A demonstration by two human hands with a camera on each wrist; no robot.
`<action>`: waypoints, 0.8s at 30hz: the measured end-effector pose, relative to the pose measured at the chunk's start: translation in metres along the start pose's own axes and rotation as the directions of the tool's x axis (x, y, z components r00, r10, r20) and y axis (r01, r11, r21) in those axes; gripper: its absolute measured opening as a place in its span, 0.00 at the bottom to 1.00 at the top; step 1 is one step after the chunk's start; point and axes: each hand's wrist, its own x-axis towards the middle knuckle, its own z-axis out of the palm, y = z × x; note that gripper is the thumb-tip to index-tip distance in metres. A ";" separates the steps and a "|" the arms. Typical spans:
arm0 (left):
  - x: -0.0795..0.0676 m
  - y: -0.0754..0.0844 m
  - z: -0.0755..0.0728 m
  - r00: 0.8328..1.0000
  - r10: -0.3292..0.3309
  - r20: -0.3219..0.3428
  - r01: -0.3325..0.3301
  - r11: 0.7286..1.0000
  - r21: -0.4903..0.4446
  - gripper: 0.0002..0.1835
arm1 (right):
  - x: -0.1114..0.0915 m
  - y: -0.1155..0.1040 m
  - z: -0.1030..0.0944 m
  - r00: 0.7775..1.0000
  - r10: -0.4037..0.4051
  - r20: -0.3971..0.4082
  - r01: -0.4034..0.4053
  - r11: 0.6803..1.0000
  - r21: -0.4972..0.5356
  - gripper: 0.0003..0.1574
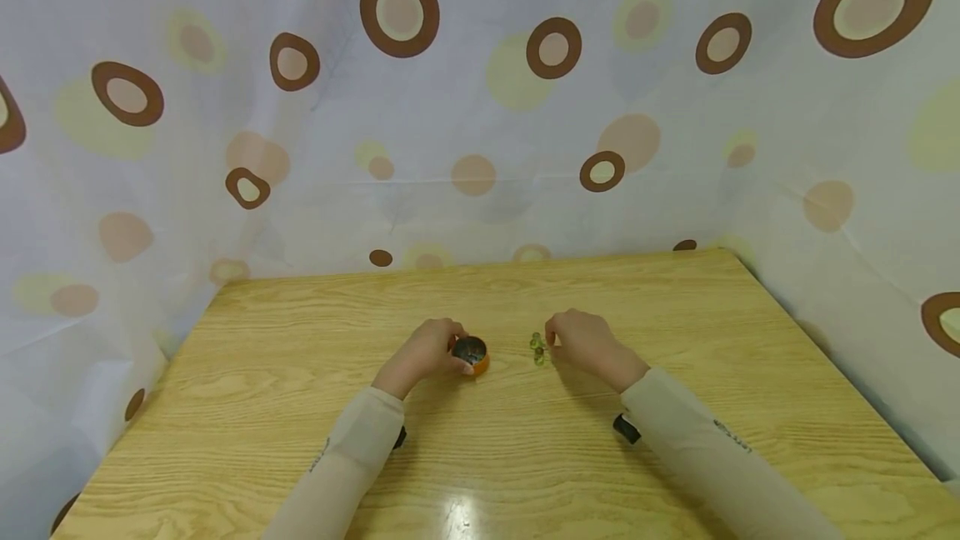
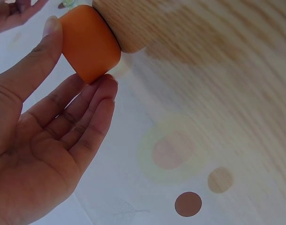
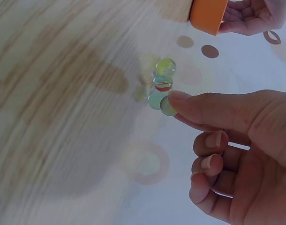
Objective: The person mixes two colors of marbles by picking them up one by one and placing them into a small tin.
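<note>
My left hand (image 1: pixel 435 348) grips a small round orange bowl (image 1: pixel 481 363) by its side, thumb against one side and fingers on the other. In the left wrist view the orange outside of the bowl (image 2: pixel 89 44) is plain, while the head view looks into its dark inside. To the right, my right hand (image 1: pixel 588 344) is at a small cluster of glass marbles (image 1: pixel 537 343) on the table. Its thumb and forefinger pinch a greenish marble (image 3: pixel 167 107) at their tips; the other fingers are curled in. Beside it lie a yellow-green marble (image 3: pixel 166 67) and a red-streaked one (image 3: pixel 162 83).
The wooden table (image 1: pixel 300 407) carries the bowl and marbles. A white curtain (image 1: pixel 465 107) with brown and yellow round patterns stands behind the table and along both sides. Dark wrist devices show under both sleeves.
</note>
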 end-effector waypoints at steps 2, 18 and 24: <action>0.000 0.000 0.000 1.000 0.009 0.000 -0.009 1.000 0.002 0.25 | 0.001 -0.002 -0.001 1.000 -0.007 -0.005 0.007 1.000 -0.002 0.03; 0.001 0.000 -0.001 1.000 0.007 0.005 -0.007 1.000 0.000 0.24 | 0.018 -0.033 -0.007 0.998 -0.045 -0.052 0.047 0.998 0.042 0.09; 0.000 0.002 -0.002 1.000 -0.006 0.007 0.006 1.000 0.000 0.24 | 0.025 -0.047 -0.008 0.996 -0.059 -0.070 0.062 0.997 0.050 0.08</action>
